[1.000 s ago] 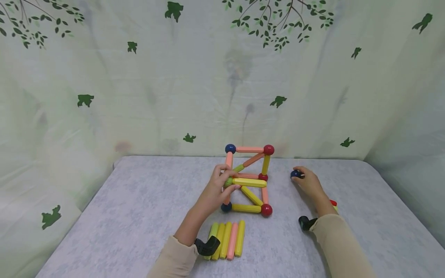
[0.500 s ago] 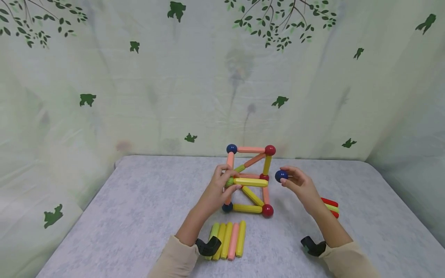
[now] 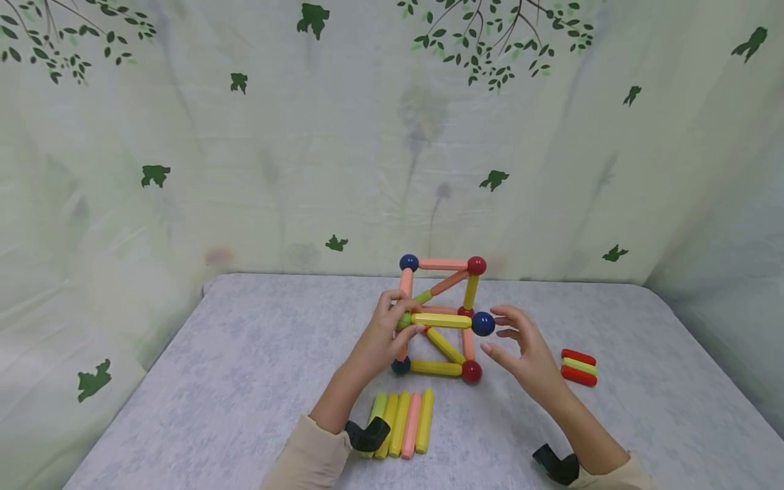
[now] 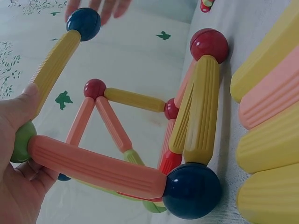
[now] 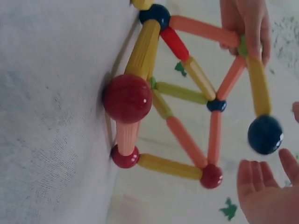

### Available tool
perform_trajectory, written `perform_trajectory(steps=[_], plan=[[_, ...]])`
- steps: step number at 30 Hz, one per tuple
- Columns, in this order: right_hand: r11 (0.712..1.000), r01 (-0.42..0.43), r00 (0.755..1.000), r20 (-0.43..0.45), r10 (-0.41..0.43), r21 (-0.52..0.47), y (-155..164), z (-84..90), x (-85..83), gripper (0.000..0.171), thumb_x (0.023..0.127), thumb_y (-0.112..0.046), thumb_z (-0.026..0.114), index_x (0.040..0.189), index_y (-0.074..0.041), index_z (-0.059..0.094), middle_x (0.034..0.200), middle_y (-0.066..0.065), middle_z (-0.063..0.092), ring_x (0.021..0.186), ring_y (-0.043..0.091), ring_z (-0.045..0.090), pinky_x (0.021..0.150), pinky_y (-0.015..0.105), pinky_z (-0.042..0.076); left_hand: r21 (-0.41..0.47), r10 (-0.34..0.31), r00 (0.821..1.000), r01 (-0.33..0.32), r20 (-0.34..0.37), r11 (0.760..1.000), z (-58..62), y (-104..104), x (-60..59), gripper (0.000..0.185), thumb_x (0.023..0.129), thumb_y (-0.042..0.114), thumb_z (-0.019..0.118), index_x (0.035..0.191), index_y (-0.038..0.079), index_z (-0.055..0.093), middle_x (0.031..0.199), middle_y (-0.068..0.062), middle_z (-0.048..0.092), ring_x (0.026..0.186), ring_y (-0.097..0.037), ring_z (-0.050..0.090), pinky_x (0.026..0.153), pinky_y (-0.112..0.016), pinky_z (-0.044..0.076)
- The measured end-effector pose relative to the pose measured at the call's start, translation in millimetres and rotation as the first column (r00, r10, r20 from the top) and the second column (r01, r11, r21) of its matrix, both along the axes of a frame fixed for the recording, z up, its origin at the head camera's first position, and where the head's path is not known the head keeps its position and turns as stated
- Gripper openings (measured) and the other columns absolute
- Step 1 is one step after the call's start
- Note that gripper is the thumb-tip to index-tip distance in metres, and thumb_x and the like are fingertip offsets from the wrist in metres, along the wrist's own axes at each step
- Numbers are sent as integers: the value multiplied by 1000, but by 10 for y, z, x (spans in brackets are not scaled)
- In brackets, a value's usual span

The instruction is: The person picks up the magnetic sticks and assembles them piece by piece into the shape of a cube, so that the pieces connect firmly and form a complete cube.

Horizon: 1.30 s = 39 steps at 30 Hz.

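Observation:
A frame of coloured sticks and balls point(image 3: 439, 316) stands mid-table. My left hand point(image 3: 399, 318) pinches the green ball point(image 4: 21, 142) at the frame's upper near-left corner, thumb against the yellow stick point(image 3: 441, 320) that runs right from it. A dark blue ball point(image 3: 482, 323) sits on that stick's free right end; it also shows in the wrist views point(image 4: 83, 24) point(image 5: 265, 134). My right hand point(image 3: 510, 338) hovers just right of this ball, fingers spread and apart from it, holding nothing. In the right wrist view its palm point(image 5: 261, 196) lies below the ball.
Several loose yellow, green and pink sticks point(image 3: 401, 422) lie in a row near the table's front, by my left wrist. A small stack of red and green sticks point(image 3: 578, 367) lies to the right. A leaf-printed curtain point(image 3: 306, 170) closes off the back and sides.
My right hand carried the dark blue ball leftward from the table, set it on the yellow stick's right end and let go. The left hand kept its grip.

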State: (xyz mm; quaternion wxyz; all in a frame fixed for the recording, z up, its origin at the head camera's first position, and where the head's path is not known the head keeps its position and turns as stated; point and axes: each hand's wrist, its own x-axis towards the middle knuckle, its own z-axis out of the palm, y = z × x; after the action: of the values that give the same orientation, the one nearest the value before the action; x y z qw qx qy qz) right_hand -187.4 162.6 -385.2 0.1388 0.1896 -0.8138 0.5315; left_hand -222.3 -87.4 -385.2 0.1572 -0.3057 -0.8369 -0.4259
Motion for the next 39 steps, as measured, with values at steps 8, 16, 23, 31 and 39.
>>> perform_trajectory(steps=[8,16,23,31,39], plan=[[981,-140,979,-127,157,136,-193,-122,303,43,77,-10,71,115,-15,53,114,-1,52,100,17,49,82,27,45,3,5,1000,-5,10,1000,13,2,7,20,87,17,58,106,12,55,114,-4,34,78,-10,44,64,-22,45],[700,-589,805,224,549,403,-424,-364,233,36,83,-16,64,119,-20,56,121,-10,52,113,12,44,93,39,37,14,3,1000,-4,22,1000,18,-18,24,20,86,15,59,105,13,55,115,-4,35,78,-9,44,64,-23,45],[575,-440,808,24,588,690,-460,-429,241,25,79,-15,69,102,-24,66,101,-10,55,96,9,48,86,34,40,22,-11,999,10,32,1000,15,-17,24,18,87,16,58,105,13,55,116,-4,34,78,-9,44,63,-23,44],[754,-460,888,227,400,469,-335,-320,171,23,82,-23,66,105,-18,62,92,-13,56,81,5,52,75,26,46,17,-15,1000,15,22,1000,17,-10,17,19,87,16,58,105,12,55,115,-5,35,79,-11,44,64,-23,44],[990,-59,974,225,29,130,-59,-331,-45,30,83,-15,66,110,-7,55,97,3,60,88,17,56,78,30,48,24,-14,999,13,37,1000,19,-4,23,19,87,16,58,105,12,55,116,-5,34,76,-10,44,63,-23,44]])
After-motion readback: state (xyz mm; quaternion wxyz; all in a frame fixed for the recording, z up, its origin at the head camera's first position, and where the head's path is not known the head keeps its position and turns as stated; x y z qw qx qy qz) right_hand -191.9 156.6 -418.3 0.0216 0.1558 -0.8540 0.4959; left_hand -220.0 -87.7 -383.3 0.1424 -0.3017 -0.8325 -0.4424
